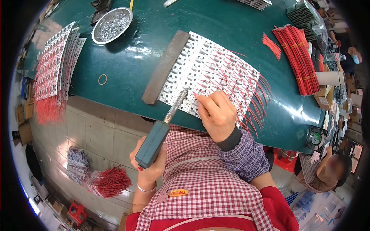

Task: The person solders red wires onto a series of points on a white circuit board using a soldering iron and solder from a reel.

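My left hand (157, 164) is wrapped around the green handle of a soldering iron (152, 144). Its metal barrel slants up, with the tip close to a white circuit board panel (200, 48) on the table. Small dark parts and silvery round components sit in rows on the panel. Thin red wires (231, 77) spread over its right half, many reaching past the right edge. My right hand (220, 117) rests over the panel's near edge, thumb and forefinger pinched on a red wire just right of the iron's tip. The pinched part of the wire is mostly hidden by the fingers.
A dark flat bar (167, 65) lies along the panel's left edge. A bowl of metal scraps (113, 25) and a rubber band (102, 79) lie left on the green table (127, 84). Wired panels (58, 65) stack far left; red wire bundles (296, 57) lie right. Another person sits lower right.
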Tool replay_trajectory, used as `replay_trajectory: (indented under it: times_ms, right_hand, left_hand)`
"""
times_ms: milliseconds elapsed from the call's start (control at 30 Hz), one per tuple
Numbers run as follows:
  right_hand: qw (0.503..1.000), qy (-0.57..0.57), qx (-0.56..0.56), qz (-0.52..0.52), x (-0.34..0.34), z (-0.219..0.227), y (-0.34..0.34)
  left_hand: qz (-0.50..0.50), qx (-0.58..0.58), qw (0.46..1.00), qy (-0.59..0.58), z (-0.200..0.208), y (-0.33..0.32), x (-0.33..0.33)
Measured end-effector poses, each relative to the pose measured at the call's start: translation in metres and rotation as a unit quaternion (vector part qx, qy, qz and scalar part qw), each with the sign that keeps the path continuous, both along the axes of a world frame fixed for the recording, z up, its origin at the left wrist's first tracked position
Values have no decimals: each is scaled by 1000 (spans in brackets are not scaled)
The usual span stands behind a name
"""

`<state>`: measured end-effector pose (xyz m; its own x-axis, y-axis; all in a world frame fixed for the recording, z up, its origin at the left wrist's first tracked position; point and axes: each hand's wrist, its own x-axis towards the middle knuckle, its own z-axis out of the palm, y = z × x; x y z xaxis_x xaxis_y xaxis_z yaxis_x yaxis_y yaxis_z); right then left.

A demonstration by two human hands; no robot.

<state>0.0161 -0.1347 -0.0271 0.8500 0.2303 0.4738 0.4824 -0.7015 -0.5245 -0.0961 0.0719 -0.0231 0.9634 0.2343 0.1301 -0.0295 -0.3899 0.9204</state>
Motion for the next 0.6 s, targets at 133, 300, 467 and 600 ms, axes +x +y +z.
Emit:
replay_trajectory:
  times_ms: [133, 300, 467, 600]
  right_hand:
    - [1000, -10, -10, -5, 0, -2, 0]
    - [1000, -10, -13, -6, 0, -3, 0]
    - [1000, -9, -8, -5, 0, -2, 0]
    - [1000, -6, -10, -2, 0, -2, -1]
  left_hand:
    - [-22, 8, 1000, 11, 7, 0, 4]
    - [-32, 14, 999, -4, 8, -1, 11]
    - [-28, -6, 1000, 5, 7, -1, 10]
    - [-34, 5, 999, 19, 12, 0, 12]
